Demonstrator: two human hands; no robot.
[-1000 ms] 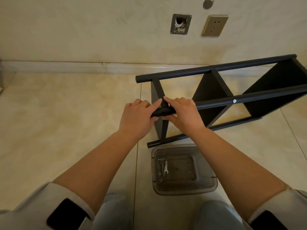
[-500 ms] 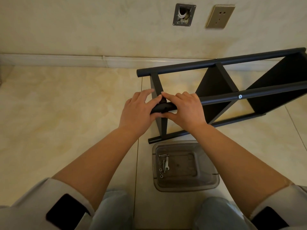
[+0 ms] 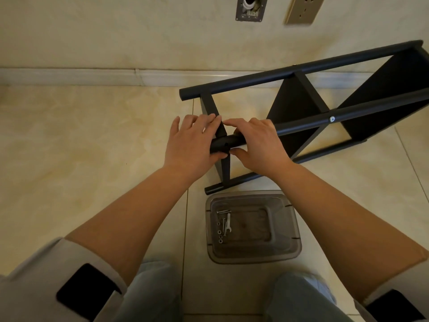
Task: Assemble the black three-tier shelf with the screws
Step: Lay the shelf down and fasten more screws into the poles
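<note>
The black three-tier shelf (image 3: 299,105) lies on its side on the tiled floor, its tubes running to the right. My left hand (image 3: 190,140) rests against the left end of the near upper tube (image 3: 222,145); its fingers lie straight over the end panel's edge and its thumb sits under the tube. Just right of it, my right hand (image 3: 257,142) grips the same tube, fingers over the top and thumb beneath. One silver screw head (image 3: 332,119) shows further along this tube. Loose screws, washers and a small wrench (image 3: 224,225) lie in a clear plastic tray (image 3: 285,247).
The tray sits on the floor between my knees and the shelf's lower tube (image 3: 234,182). A wall with a baseboard (image 3: 92,76) runs behind the shelf, carrying a socket (image 3: 304,10) and an open wall box (image 3: 249,8). Bare tiles extend to the left.
My left fingers have straightened and spread over the panel edge instead of wrapping the tube end. The view has tilted down slightly. My right hand stays on the tube.
</note>
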